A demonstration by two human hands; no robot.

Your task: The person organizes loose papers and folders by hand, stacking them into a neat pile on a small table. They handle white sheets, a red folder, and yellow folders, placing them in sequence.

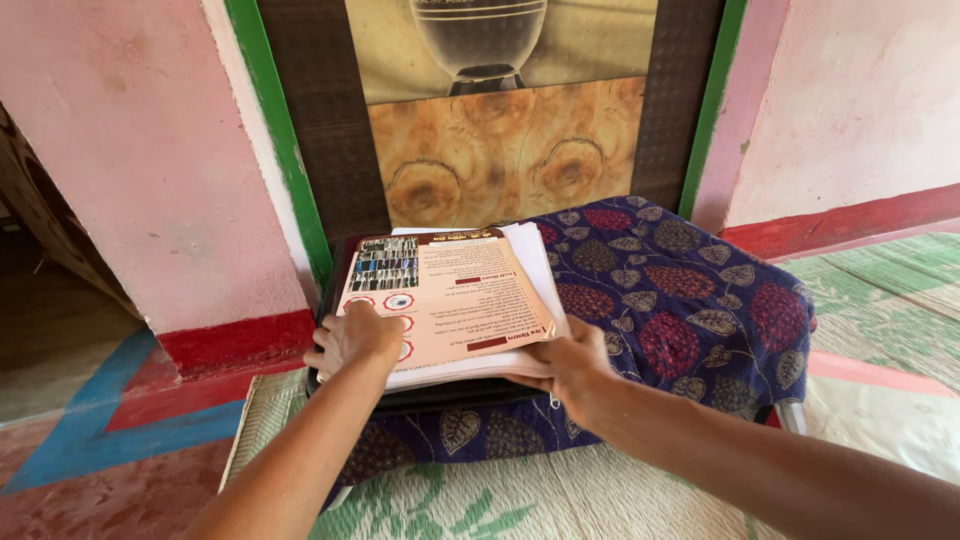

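- L hand [352, 338]: lies flat on near-left corner of printed leaflet [445, 297], fingers spread & lightly curled, pressing down, not closed round anything.
- R hand [568, 362]: at 3 o'clock of L hand, fingers tucked under near-right edge of white paper stack [528, 262], thumb side up; pinch grip on sheets, exact fingertip closure hidden.
- Leaflet tops stack; stack sits on black folder [440, 396].
- Folder rests on leaf-pattern blue cloth [680, 300], left part; cloth over low seat.
- Woven green mat [470, 500] at 6 o'clock.
- Wood-grain door panel [505, 150] at 12 o'clock, pink wall [130, 150] at 10.
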